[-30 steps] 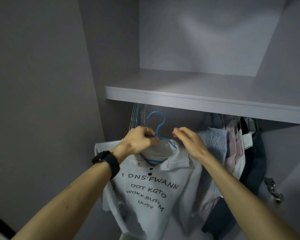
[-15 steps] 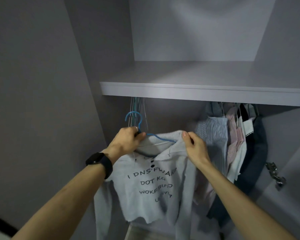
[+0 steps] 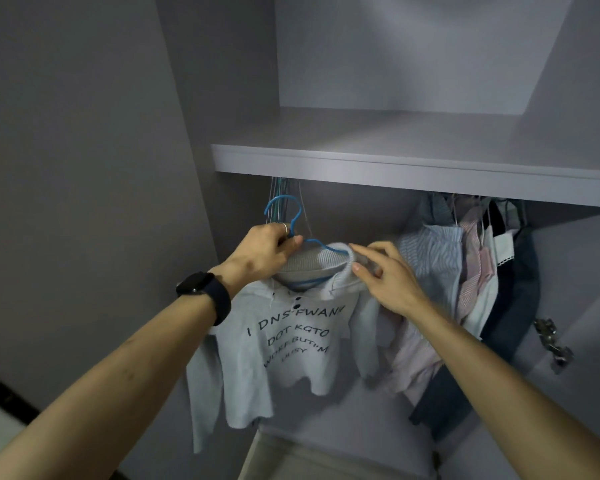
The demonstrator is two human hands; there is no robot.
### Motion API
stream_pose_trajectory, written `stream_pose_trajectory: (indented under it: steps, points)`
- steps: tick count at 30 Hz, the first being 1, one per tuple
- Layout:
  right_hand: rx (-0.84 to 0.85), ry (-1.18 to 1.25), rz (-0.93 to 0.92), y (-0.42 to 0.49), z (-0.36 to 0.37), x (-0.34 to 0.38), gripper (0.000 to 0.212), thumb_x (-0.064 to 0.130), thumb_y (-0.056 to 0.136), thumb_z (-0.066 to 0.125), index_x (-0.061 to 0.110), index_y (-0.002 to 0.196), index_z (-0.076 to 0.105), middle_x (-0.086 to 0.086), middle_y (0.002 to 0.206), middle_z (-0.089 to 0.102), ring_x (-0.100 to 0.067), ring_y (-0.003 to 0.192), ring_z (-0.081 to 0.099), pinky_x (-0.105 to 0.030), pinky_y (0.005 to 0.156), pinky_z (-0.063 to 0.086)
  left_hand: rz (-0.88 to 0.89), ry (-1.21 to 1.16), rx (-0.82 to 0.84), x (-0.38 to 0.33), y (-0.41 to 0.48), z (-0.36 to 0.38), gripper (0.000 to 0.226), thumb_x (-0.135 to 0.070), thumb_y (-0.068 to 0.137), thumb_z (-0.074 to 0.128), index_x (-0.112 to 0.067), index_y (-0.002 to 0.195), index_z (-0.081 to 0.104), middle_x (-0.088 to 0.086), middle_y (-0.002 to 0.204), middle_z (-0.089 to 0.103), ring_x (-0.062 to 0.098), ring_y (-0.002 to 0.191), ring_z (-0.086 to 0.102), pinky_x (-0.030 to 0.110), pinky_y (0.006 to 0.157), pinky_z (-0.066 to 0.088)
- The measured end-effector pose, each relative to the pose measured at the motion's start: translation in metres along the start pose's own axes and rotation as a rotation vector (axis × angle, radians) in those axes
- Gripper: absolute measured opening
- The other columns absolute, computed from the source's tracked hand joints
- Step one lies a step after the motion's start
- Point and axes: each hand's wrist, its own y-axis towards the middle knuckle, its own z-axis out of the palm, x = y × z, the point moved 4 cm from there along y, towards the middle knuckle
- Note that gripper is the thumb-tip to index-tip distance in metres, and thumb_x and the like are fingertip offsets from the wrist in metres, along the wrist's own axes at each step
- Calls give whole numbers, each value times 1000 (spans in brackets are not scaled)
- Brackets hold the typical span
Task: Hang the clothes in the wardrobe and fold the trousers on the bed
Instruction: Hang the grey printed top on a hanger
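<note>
A light grey shirt (image 3: 291, 344) with black lettering and a ribbed collar hangs on a blue wire hanger (image 3: 293, 220) inside the wardrobe. My left hand (image 3: 269, 249), with a ring and a dark wristwatch, grips the hanger's neck just under its hook. The hook is up beside a bunch of bare hangers (image 3: 279, 194), below the shelf; the rail itself is hidden. My right hand (image 3: 383, 275) is at the shirt's right shoulder, fingers stretched out and touching the collar.
A grey shelf (image 3: 413, 168) juts out right above the hands. Several striped, pink, white and dark garments (image 3: 471, 268) hang to the right. A metal door hinge (image 3: 551, 341) sticks out at the far right. The wardrobe's side wall (image 3: 194, 133) stands close on the left.
Both hands carried the shirt and hanger left and up toward the bare hangers. My right hand's fingers have straightened from their pinch on the collar.
</note>
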Motion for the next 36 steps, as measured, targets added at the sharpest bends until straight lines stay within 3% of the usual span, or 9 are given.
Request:
stream_pose_trajectory:
  steps: [5, 8, 12, 14, 18, 20, 23, 28, 36]
  points:
    - [45, -40, -214, 19, -2, 20, 22, 13, 93, 72, 12, 114, 77, 3, 99, 68, 2, 77, 58, -22, 82, 49, 78, 57, -4, 1, -8, 1, 35, -32, 103, 55, -30, 69, 46, -8, 81, 50, 17, 75, 52, 27, 74, 39]
    - [-27, 25, -198, 21, 3, 27, 17, 9, 90, 74, 9, 107, 79, -2, 99, 72, -4, 80, 63, -10, 78, 48, 92, 115, -13, 10, -12, -2, 30, -34, 103, 53, -28, 74, 48, -9, 83, 48, 20, 79, 54, 35, 79, 46]
    - [-215, 123, -254, 17, 3, 49, 17, 4, 92, 69, 10, 105, 78, 6, 101, 67, 6, 85, 61, -11, 81, 47, 55, 131, 17, 20, -14, -6, 29, -37, 104, 51, -28, 76, 49, -9, 84, 48, 17, 77, 53, 33, 74, 43]
    - [-111, 107, -300, 13, 10, 55, 21, 4, 89, 73, 13, 108, 78, 6, 106, 67, 1, 86, 62, -13, 82, 48, 24, 98, -27, 27, -12, -11, 30, -38, 103, 53, -28, 74, 50, -8, 83, 50, 14, 74, 51, 29, 72, 38]
    - [-46, 230, 25, 1, 14, 23, 49, 2, 79, 78, 31, 118, 69, 2, 120, 59, -17, 84, 69, -28, 79, 57, -42, 74, 9, 41, -8, -12, 31, -38, 101, 55, -20, 76, 55, -1, 83, 59, 21, 79, 57, 31, 71, 40]
    - [-53, 188, 125, 0, 9, 10, 44, 3, 85, 70, 34, 116, 69, 3, 120, 60, -21, 86, 69, -30, 81, 56, -35, 44, 31, 42, -10, -11, 30, -36, 102, 55, -25, 74, 53, -5, 80, 56, 16, 73, 55, 26, 65, 38]
    - [71, -37, 74, -7, 15, 3, 20, 20, 95, 67, 21, 113, 75, -1, 110, 70, -19, 96, 69, -28, 90, 51, 4, 32, 81, 40, -11, -2, 28, -37, 102, 55, -25, 77, 56, -6, 81, 57, 9, 71, 53, 21, 62, 37]
    - [68, -97, 32, -24, 15, -1, 17, 14, 99, 62, 14, 107, 77, 1, 86, 73, -7, 70, 70, -37, 79, 57, 76, 100, 137, 37, -12, 11, 20, -34, 103, 55, -24, 86, 55, -4, 90, 52, 18, 85, 54, 33, 81, 45]
    - [-60, -10, 48, -24, 8, 14, 18, 18, 94, 68, 21, 110, 77, 9, 107, 70, -7, 91, 68, -24, 90, 54, 108, 60, 169, 26, -12, 31, 22, -36, 104, 50, -22, 90, 57, -6, 88, 55, 17, 83, 57, 39, 83, 51]
